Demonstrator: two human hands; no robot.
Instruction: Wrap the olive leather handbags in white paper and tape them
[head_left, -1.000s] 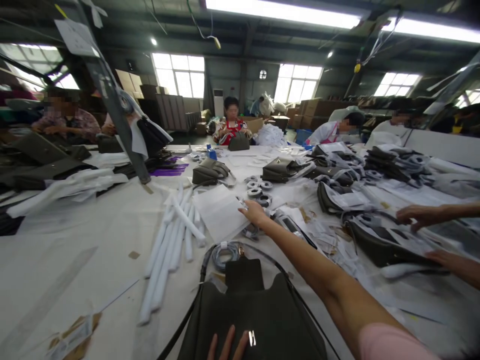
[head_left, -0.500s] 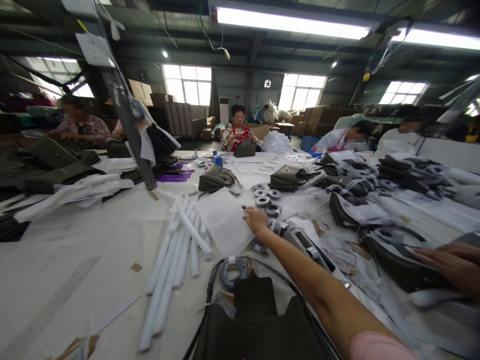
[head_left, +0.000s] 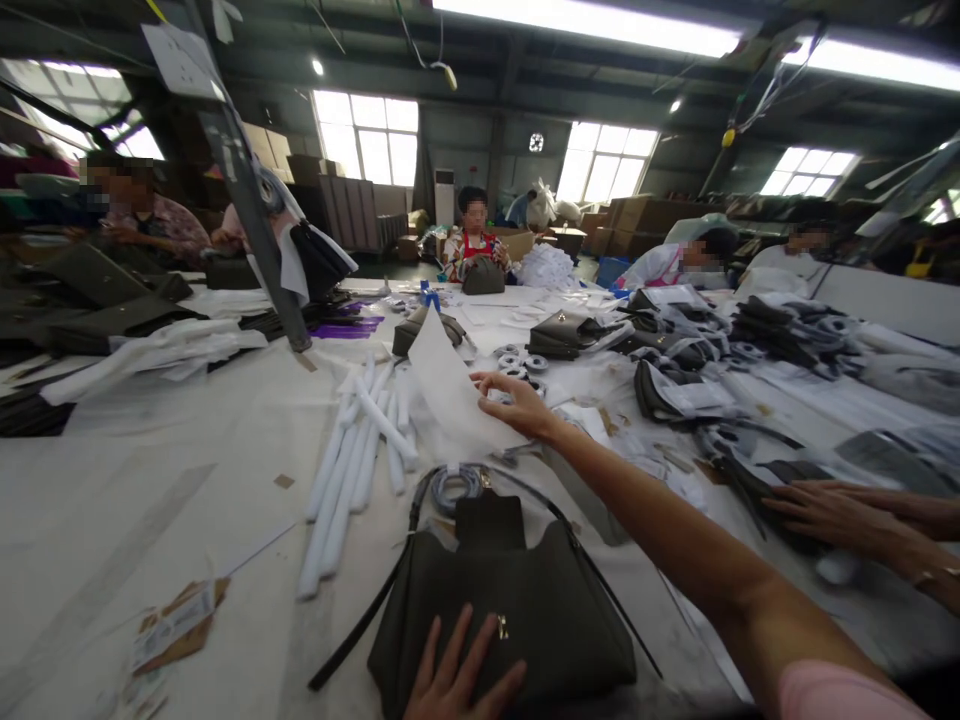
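A dark olive handbag (head_left: 450,570) lies on the table right in front of me, its flap turned up and its strap trailing to both sides. My left hand (head_left: 465,675) rests on its front with fingers spread, beside a small gold clasp (head_left: 502,627). Beyond the bag, my right hand (head_left: 521,408) pinches the right edge of a thin white sheet (head_left: 442,385), which curls upward at its far corner. A wrapped coil of strap (head_left: 457,487) sits at the bag's top edge.
White foam-like rolls (head_left: 341,500) lie left of the sheet. Brown paper scraps (head_left: 180,625) are at the lower left. On the right, a co-worker's hands (head_left: 862,515) touch another dark bag. A slanted metal post (head_left: 259,215) rises at left. More bags (head_left: 566,332) lie further back.
My left hand has come into view onto the bag. The white sheet has lifted and curled in my right hand. More of the bag shows. The co-worker's hands have shifted on their bag.
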